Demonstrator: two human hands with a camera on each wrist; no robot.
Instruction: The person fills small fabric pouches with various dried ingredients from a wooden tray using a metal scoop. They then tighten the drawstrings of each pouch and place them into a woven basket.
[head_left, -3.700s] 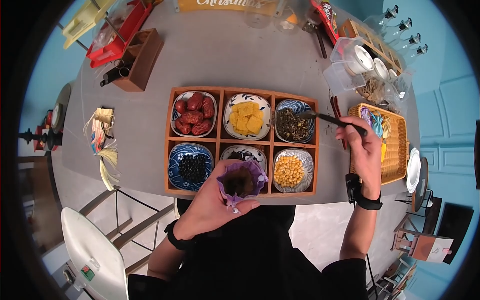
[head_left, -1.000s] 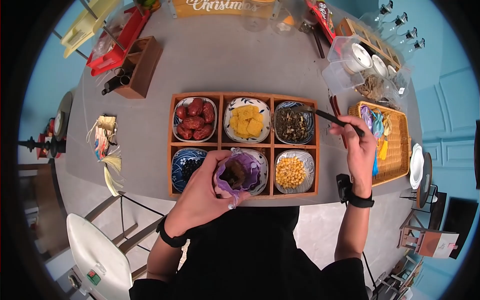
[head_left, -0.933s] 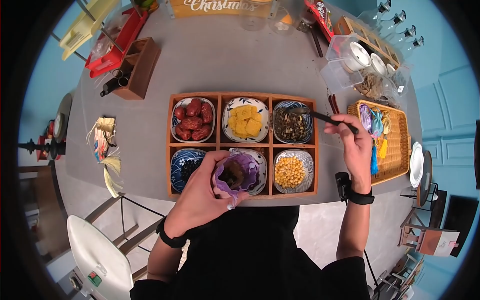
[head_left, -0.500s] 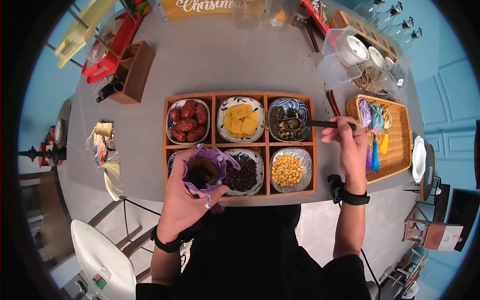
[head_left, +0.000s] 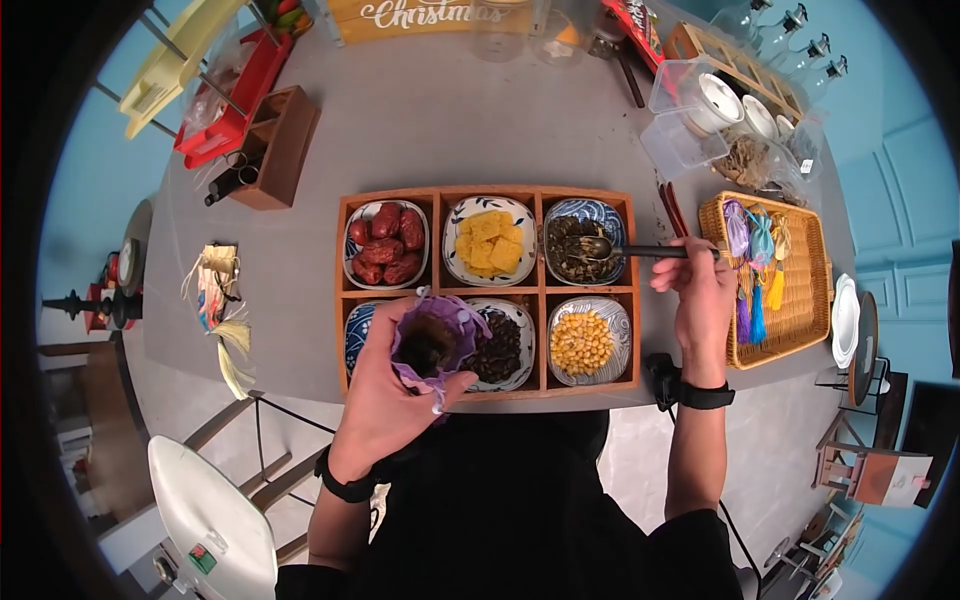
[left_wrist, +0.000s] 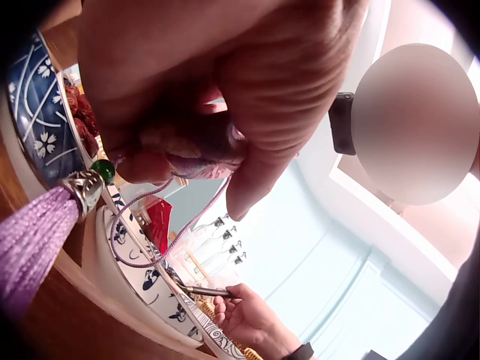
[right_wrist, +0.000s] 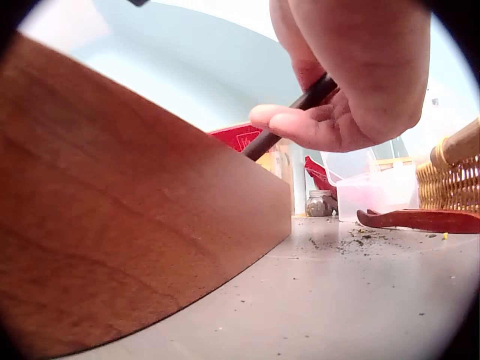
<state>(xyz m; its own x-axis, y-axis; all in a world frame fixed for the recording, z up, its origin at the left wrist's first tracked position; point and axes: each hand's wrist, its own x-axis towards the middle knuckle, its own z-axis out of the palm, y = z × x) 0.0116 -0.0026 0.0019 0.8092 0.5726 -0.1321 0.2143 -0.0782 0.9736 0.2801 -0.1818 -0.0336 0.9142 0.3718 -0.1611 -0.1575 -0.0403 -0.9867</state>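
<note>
The left hand grips a purple pouch whose mouth faces up, with dark contents inside, over the lower left and middle compartments of the wooden box. A purple tassel hangs beside that hand in the left wrist view. Between thumb and fingers, the right hand holds a dark spoon; its bowl is in the dish of dried dark leaves at upper right. Red dates, yellow pieces, dark beans and yellow kernels fill other dishes.
Right of the box lie reddish tongs and a wicker basket with tassels. A decorated pouch lies at left, below a wooden organizer. Clear plastic containers stand at back right.
The left hand has carried the pouch leftward, uncovering more of the dark beans. The right hand has moved slightly down, and the spoon's bowl sits lower in the leaf dish.
</note>
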